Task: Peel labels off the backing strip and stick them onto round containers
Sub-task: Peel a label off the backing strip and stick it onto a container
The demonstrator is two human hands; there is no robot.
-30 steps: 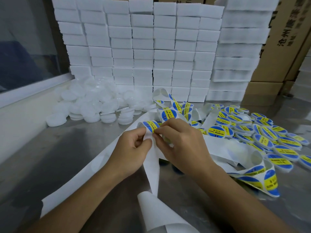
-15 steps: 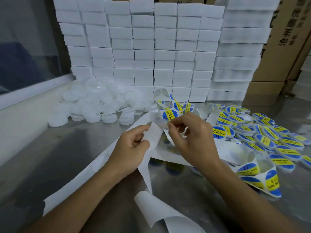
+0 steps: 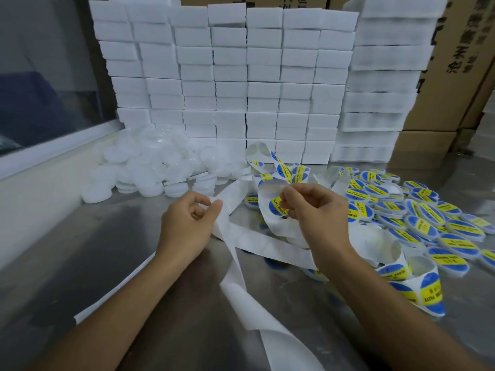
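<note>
A long white backing strip (image 3: 235, 266) winds across the metal table. My left hand (image 3: 187, 226) pinches the strip between thumb and forefinger. To its right, my right hand (image 3: 316, 212) pinches a round blue-and-yellow label (image 3: 277, 207) that hangs from its fingertips, apart from the strip. A heap of plain white round containers (image 3: 150, 170) lies at the back left. Labelled containers (image 3: 428, 220) are spread out on the right. More of the strip with labels on it (image 3: 423, 290) curls at the right front.
A wall of stacked white boxes (image 3: 235, 76) runs along the back of the metal table (image 3: 80, 263). Brown cartons (image 3: 460, 62) stand behind on the right. A window ledge (image 3: 40, 156) borders the left side.
My right hand has peeled a label off the strip and drawn it to the right. My hands, close together a second ago, are now apart; the left still holds the strip.
</note>
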